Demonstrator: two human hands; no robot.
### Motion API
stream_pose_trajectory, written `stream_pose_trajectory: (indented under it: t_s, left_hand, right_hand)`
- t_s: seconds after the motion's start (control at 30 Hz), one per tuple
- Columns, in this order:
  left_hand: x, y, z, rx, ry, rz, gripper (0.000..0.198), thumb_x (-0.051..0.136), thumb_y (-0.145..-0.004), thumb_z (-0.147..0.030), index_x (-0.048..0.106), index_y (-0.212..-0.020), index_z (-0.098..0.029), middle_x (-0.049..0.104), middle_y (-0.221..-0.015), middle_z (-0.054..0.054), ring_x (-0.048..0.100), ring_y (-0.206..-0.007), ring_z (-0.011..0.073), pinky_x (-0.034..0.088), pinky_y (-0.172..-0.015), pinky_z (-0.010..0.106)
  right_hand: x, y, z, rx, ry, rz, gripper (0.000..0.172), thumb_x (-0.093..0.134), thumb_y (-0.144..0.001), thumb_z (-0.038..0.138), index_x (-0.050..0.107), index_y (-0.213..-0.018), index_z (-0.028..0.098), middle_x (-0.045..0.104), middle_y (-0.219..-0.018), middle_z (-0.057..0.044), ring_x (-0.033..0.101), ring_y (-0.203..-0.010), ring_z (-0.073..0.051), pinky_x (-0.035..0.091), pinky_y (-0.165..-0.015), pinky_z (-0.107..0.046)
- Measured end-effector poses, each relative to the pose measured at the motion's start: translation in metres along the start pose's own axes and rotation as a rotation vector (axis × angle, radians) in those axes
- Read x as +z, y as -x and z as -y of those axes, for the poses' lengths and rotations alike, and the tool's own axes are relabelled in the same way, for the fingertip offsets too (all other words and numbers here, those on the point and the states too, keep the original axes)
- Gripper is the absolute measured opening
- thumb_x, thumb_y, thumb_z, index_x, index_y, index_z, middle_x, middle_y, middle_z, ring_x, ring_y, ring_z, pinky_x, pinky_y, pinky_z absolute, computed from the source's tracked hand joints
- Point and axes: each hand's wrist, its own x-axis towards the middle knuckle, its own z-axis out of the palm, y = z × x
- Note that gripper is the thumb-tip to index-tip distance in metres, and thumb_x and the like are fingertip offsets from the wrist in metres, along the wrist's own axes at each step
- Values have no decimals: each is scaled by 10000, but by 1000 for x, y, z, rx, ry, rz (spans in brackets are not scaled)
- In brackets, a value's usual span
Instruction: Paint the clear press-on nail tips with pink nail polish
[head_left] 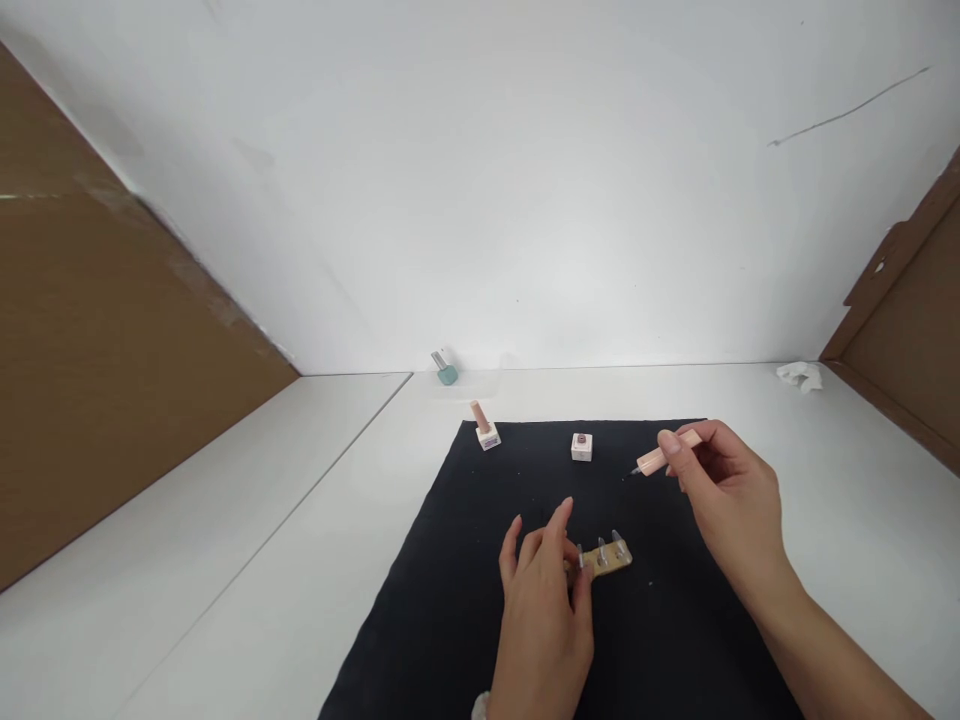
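My left hand [541, 610] pinches the near end of a tan strip [609, 560] that carries several pointed nail tips. My right hand [724, 490] holds a long pale pink nail polish brush cap [664, 455] by its upper part, with its thin tip pointing left over the black cloth [420, 640]. A small white square bottle [581, 448] with an open brownish neck stands on the cloth, a little beyond the strip. Another white square bottle [489, 437] stands at the cloth's far left corner, topped by a tall pink cap.
A teal polish bottle [447, 373] with a silver cap leans on its side near the white back wall [480, 180]. Crumpled white tissue [801, 376] lies at the far right. Brown cardboard panels [97, 330] flank the white tabletop [247, 520].
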Motion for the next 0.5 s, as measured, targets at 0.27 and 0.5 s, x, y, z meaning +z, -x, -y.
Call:
stream_pose_trajectory:
  t_s: [0.27,0.5]
  left_hand:
    - [3,5,5,-2,13,9,615,460,-932,-67,299,-1482,-288,676,-1048,21,693,-1095,259,326,-1167,721]
    - [-3,6,4,-95,114,52,598,426,-971,-95,271,-1493,-341,690,-1013,-8,699,-1134,245,284,-1200,716]
  right_hand:
    - [1,-1,-1,10,-20,51,320,724,-905,499,614,-739,249,786,-713,-7,625,-666,-189,489,-653,-299]
    - [1,-1,-1,33,46,59,350,712,-901,534,604,-726,250,783,-714,5,560,-582,-164,456,-600,-285]
